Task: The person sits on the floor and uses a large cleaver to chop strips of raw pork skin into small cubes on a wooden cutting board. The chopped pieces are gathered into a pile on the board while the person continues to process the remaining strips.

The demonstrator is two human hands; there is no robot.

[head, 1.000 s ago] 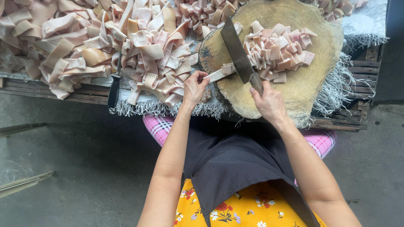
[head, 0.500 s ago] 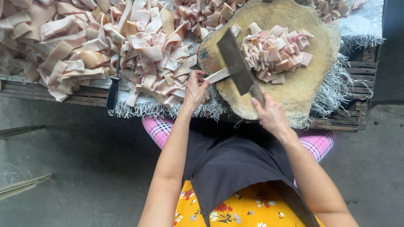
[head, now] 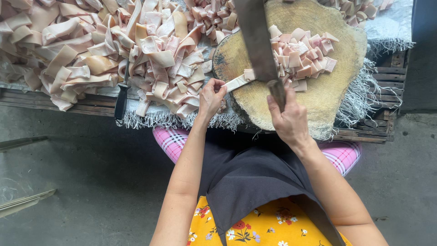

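The strip is pinched in the left hand, the cleaver gripped in the right hand; fingertips are best kept back of the blade.

A: We saw the cleaver raised, broad dark blade tilted over the round wooden block, handle gripped in the right hand.

B: And the strip? We logged it pale, flat, lying on the block's left edge, one end pinched by the left hand, the other end under the blade.

A: Agreed. We noted cut pink squares heaped on the block, just right of the blade.
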